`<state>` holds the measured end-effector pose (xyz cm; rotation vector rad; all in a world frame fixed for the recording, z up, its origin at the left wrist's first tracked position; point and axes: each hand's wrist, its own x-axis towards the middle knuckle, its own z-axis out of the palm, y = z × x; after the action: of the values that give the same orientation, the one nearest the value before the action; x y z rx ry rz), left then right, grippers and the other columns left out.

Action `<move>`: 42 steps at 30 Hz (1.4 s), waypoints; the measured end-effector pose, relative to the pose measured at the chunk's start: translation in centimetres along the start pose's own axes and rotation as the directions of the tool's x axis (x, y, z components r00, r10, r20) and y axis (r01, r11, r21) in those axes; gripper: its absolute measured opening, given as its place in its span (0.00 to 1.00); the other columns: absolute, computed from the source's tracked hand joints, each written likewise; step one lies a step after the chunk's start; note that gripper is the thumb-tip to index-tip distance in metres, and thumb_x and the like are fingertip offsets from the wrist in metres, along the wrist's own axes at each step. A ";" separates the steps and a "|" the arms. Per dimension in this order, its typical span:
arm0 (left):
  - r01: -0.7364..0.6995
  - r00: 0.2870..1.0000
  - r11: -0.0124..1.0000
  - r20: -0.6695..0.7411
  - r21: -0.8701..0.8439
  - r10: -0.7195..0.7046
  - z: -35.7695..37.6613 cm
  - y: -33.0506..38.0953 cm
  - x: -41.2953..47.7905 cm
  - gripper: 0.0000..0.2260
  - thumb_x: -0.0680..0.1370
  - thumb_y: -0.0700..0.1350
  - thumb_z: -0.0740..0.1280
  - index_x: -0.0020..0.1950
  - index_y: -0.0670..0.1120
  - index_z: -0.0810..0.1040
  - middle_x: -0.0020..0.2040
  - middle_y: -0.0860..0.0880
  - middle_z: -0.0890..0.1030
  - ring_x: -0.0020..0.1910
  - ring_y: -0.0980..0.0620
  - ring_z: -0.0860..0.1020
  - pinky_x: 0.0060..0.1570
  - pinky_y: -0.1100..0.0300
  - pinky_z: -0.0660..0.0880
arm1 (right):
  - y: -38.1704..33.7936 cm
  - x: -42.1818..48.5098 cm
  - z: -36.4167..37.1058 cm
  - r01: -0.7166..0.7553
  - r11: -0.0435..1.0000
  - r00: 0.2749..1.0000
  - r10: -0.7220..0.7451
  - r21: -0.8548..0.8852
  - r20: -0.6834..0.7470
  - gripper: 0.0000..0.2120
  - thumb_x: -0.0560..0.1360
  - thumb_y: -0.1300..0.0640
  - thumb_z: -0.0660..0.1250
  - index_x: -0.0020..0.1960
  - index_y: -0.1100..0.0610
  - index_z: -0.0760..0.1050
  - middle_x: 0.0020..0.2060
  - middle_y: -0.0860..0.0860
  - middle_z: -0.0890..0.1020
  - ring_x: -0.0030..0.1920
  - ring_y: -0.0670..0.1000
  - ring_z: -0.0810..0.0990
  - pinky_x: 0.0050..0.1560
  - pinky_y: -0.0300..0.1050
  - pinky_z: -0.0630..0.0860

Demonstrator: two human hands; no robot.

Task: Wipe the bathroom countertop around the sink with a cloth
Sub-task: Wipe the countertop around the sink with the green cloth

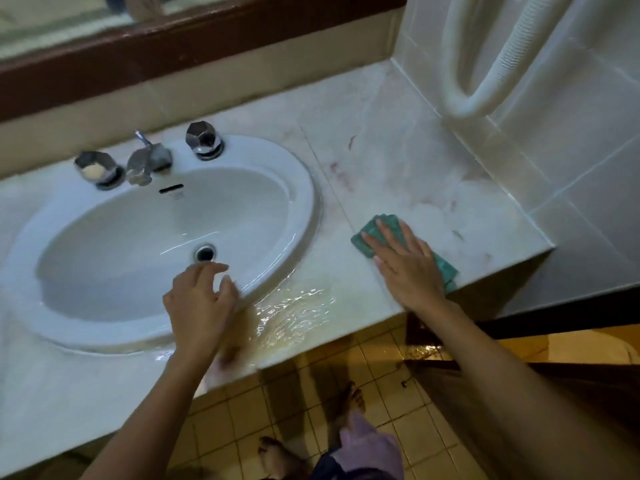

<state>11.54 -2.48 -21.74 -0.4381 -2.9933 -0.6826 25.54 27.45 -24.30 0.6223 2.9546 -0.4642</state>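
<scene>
A folded green cloth lies flat on the pale marble countertop to the right of the sink. My right hand presses down on it with fingers spread, covering most of it. The white oval sink is set into the countertop at the left. My left hand hovers over the sink's front rim, fingers loosely curled and holding nothing. A wet, yellowish patch glistens on the countertop's front edge between my two hands.
A chrome tap with two knobs stands behind the basin. A tiled wall with a white hose bounds the right end. A mirror frame runs along the back. My bare feet stand on the tiled floor.
</scene>
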 end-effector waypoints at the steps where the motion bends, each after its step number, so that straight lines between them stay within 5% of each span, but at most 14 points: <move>1: 0.042 0.998 0.999 -0.039 0.013 -0.042 -0.9 -1.7 -1.2 0.17 0.73 0.51 0.58 0.56 0.50 0.81 0.62 0.49 0.78 0.64 0.43 0.71 0.58 0.45 0.65 | 0.1 1.2 -0.1 -0.029 1.000 0.999 0.029 0.006 -0.022 0.23 0.83 0.47 0.47 0.76 0.38 0.50 0.78 0.43 0.49 0.78 0.52 0.43 0.75 0.55 0.49; 6: 0.181 0.979 0.983 -0.106 0.030 -0.177 -3.4 -8.6 -6.1 0.18 0.76 0.52 0.58 0.63 0.50 0.77 0.71 0.48 0.71 0.70 0.43 0.65 0.65 0.42 0.62 | -4.4 4.7 0.6 -0.119 0.993 0.991 0.118 -0.009 -0.057 0.24 0.82 0.49 0.49 0.77 0.44 0.52 0.78 0.49 0.52 0.77 0.59 0.47 0.74 0.56 0.52; 10: 0.167 0.982 0.984 -0.101 0.067 -0.160 -4.6 -11.3 -8.2 0.20 0.76 0.49 0.58 0.67 0.51 0.73 0.75 0.49 0.65 0.71 0.42 0.63 0.64 0.42 0.62 | -9.9 1.5 2.8 -0.008 1.000 0.996 0.009 0.006 -0.090 0.27 0.80 0.54 0.55 0.77 0.50 0.55 0.78 0.51 0.55 0.77 0.61 0.49 0.73 0.59 0.53; 16: 0.336 0.940 0.935 -0.102 0.110 -0.326 -6.4 -16.6 -10.8 0.24 0.76 0.53 0.53 0.70 0.48 0.70 0.76 0.47 0.64 0.71 0.41 0.62 0.63 0.38 0.63 | -13.7 -3.1 4.8 0.017 1.000 0.998 -0.016 0.020 -0.067 0.31 0.78 0.55 0.59 0.78 0.51 0.51 0.78 0.52 0.52 0.77 0.59 0.46 0.75 0.59 0.51; 30: 0.264 0.964 0.953 -0.012 0.150 -0.265 -5.2 -18.2 -12.0 0.24 0.79 0.54 0.50 0.72 0.50 0.69 0.76 0.44 0.63 0.73 0.40 0.63 0.61 0.38 0.65 | -21.9 -8.6 8.4 0.130 0.991 0.980 -0.126 0.016 -0.155 0.25 0.77 0.54 0.50 0.72 0.55 0.67 0.72 0.54 0.68 0.74 0.61 0.62 0.67 0.64 0.67; 35: 0.149 0.988 0.984 0.025 0.096 -0.152 -7.1 -20.2 -11.5 0.24 0.76 0.55 0.55 0.68 0.49 0.75 0.72 0.45 0.70 0.64 0.39 0.70 0.56 0.42 0.70 | -27.3 -10.0 10.6 0.152 0.986 0.971 -0.137 0.065 -0.194 0.25 0.76 0.56 0.52 0.70 0.55 0.70 0.70 0.54 0.71 0.72 0.60 0.65 0.66 0.63 0.67; 42: 0.029 0.982 0.993 -0.180 -0.113 -0.049 -10.3 -26.6 -12.9 0.15 0.74 0.47 0.62 0.58 0.48 0.79 0.63 0.50 0.75 0.60 0.50 0.71 0.52 0.53 0.67 | -34.6 -11.4 12.8 0.403 0.907 0.915 -0.394 0.119 -0.091 0.25 0.76 0.56 0.51 0.72 0.51 0.69 0.72 0.48 0.69 0.75 0.55 0.61 0.70 0.57 0.62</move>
<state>16.15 -33.23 -24.93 -0.3035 -2.8084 -0.8448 22.19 -11.03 -25.25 0.0297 3.1335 -0.6940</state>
